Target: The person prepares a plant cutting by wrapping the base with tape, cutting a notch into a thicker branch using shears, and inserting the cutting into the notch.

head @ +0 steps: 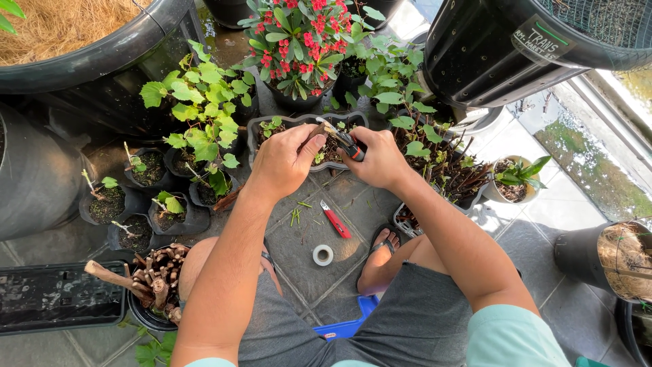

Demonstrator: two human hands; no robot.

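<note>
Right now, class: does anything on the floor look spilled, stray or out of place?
Yes. Green cuttings lie scattered on the tiles below the hands. A red knife and a tape roll lie loose beside the foot, easy to step on.

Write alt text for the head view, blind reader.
Seen from above, a seated person's left hand holds a short brown stem cutting while the right hand grips a black-and-orange cutting tool against it, over a grey planter tray. A red utility knife and a white tape roll lie on the tiled floor, among potted plants.
</note>
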